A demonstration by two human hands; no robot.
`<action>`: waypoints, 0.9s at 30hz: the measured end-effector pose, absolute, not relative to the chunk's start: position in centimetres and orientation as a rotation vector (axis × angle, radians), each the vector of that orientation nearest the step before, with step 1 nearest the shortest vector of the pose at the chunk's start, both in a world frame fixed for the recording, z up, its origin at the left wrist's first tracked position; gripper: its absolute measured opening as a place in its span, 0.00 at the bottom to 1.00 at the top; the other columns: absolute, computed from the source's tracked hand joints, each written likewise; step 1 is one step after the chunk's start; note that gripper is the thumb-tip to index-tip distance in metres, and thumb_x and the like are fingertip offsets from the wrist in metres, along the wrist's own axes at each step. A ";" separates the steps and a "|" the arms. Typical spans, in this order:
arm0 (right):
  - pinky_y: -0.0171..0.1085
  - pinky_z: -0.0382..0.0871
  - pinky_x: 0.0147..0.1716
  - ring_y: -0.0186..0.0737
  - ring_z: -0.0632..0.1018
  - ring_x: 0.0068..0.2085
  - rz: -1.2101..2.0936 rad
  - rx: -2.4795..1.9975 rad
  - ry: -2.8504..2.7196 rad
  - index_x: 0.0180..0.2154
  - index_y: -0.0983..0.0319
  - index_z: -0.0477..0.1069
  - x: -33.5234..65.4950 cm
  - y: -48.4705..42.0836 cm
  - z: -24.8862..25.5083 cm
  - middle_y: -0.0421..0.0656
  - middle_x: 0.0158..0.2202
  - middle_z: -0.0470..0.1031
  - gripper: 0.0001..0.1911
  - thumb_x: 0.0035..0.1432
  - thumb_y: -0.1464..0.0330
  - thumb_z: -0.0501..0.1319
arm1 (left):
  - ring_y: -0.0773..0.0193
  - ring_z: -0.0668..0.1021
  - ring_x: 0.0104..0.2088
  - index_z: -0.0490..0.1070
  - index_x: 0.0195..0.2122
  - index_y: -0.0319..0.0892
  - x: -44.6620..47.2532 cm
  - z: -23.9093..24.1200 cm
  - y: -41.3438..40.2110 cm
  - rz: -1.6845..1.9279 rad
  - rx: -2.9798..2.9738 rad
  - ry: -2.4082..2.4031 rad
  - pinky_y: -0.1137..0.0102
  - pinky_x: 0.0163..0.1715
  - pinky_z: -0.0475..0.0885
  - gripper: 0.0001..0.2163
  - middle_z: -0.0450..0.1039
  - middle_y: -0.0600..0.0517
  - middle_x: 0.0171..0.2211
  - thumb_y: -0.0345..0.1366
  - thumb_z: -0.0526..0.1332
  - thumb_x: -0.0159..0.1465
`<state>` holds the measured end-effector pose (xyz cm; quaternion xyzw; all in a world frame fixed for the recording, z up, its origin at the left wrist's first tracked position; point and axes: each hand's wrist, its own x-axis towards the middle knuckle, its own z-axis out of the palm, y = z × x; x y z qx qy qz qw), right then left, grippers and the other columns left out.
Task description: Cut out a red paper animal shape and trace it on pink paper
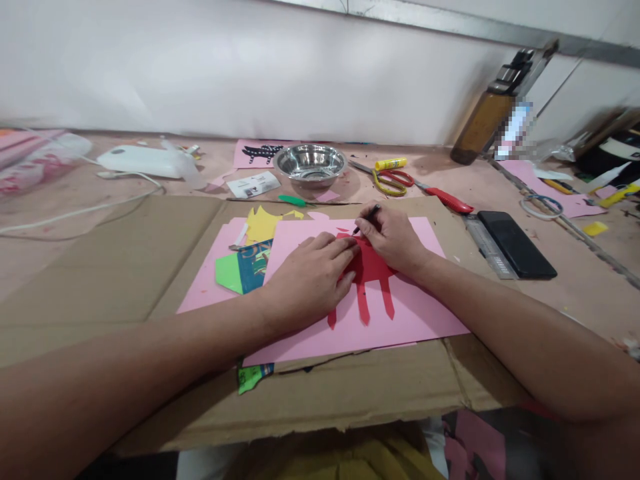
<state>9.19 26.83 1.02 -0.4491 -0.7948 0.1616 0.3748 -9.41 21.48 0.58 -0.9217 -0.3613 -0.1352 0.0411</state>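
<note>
A red paper cut-out [371, 280] with several strips hanging down lies on a pink sheet [425, 313] on flat cardboard [150, 267]. My left hand [310, 280] lies flat on the cut-out's left part, fingers stretched out and pressing it down. My right hand [395, 237] is closed around a thin black pen or craft knife [367, 217], whose tip touches the red paper's upper edge.
Yellow [263, 223], green [229, 272] and printed paper scraps lie left of the pink sheet. Behind it stand a steel bowl [310, 163], scissors [393, 180], a yellow glue stick [391, 163] and a red-handled cutter [447, 199]. A black phone [517, 243] and ruler lie right.
</note>
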 end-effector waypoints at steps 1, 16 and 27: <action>0.39 0.63 0.34 0.39 0.73 0.31 0.416 -1.149 -2.036 0.32 0.61 0.67 9.2 26.8 1.0 0.42 0.29 0.75 0.06 0.61 0.67 0.55 | 0.50 0.74 0.51 0.70 0.58 0.32 -9.4 0.6 21.5 -0.413 -2.825 -1.108 0.54 0.55 0.70 0.19 0.74 0.40 0.55 0.35 0.53 0.70; 0.38 0.63 0.33 0.38 0.72 0.30 0.430 -1.146 -2.050 0.31 0.60 0.67 9.1 26.9 1.1 0.42 0.28 0.74 0.06 0.61 0.67 0.55 | 0.49 0.74 0.51 0.71 0.57 0.33 -9.4 0.6 21.5 -0.447 -2.836 -1.112 0.52 0.54 0.71 0.18 0.75 0.39 0.54 0.35 0.54 0.70; 0.38 0.64 0.34 0.39 0.73 0.31 0.414 -1.156 -2.046 0.32 0.60 0.68 9.0 26.8 1.0 0.43 0.29 0.75 0.07 0.62 0.67 0.55 | 0.50 0.74 0.52 0.71 0.57 0.34 -9.4 0.6 21.4 -0.421 -2.826 -1.122 0.54 0.54 0.70 0.18 0.74 0.41 0.54 0.35 0.52 0.71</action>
